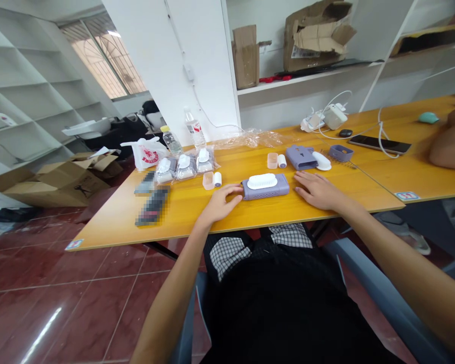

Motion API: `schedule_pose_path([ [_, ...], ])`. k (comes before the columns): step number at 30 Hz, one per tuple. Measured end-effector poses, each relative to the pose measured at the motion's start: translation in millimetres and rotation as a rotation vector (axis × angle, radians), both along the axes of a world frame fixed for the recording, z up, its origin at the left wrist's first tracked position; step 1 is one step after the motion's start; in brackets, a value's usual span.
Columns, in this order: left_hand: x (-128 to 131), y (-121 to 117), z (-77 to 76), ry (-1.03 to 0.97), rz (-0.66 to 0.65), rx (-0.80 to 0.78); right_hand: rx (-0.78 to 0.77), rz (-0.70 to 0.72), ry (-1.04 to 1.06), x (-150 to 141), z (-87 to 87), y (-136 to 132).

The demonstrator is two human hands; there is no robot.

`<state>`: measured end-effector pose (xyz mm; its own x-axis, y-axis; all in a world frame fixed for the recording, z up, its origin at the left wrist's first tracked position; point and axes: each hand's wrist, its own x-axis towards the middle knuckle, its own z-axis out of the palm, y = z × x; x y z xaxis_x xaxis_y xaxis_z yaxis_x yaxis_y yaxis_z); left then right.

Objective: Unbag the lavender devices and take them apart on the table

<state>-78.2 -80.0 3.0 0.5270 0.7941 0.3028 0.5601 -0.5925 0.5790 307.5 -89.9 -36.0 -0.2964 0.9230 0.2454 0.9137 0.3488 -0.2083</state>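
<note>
A purple perforated case (266, 191) lies on the yellow table in front of me, with a white bristled brush head (263, 181) on its upper face. My left hand (222, 203) rests at the case's left end, thumb and fingers apart and nothing in its grasp; whether the fingertips touch the case I cannot tell. To the right of the case, my right hand (316, 190) lies flat on the tabletop with its fingers spread. Just beyond it are a purple holder (301, 157), a white oval piece (322, 161) and a purple ring-shaped frame (341, 152).
Clear cups (208, 181) and white rolls (217, 179) stand near the hands. Three plastic-wrapped items (185, 167), two bottles (194, 129) and a white bag (147, 153) occupy the left. A phone (380, 144), chargers (334, 117) and another person's arm (449, 141) are at right.
</note>
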Motion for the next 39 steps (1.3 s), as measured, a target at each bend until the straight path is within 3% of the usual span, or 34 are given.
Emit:
schedule_pose_path([
  [6, 14, -6, 2.8, -0.037, -0.053, -0.054, 0.012, 0.033, 0.067, -10, 6.6, -6],
  [15, 15, -6, 3.9, -0.067, 0.002, -0.076, 0.004, 0.042, 0.103, -21, 11.5, -12],
  [20, 26, 8, 3.0, -0.183, -0.001, -0.218, 0.018, 0.045, 0.105, -21, 11.0, -11],
  [26, 38, 14, -6.4, -0.397, 0.084, -0.342, 0.004, 0.025, 0.114, -22, 11.7, -10],
  [32, 35, 6, -5.8, -0.254, 0.129, -0.281, 0.014, 0.037, 0.153, -22, 11.9, -10],
  [36, 31, 2, 0.6, -0.203, 0.027, -0.275, 0.018, 0.056, 0.16, -22, 13.2, -11],
  [39, 15, 5, 4.0, -0.234, -0.131, -0.371, 0.017, 0.064, 0.172, -21, 14.1, -11],
])
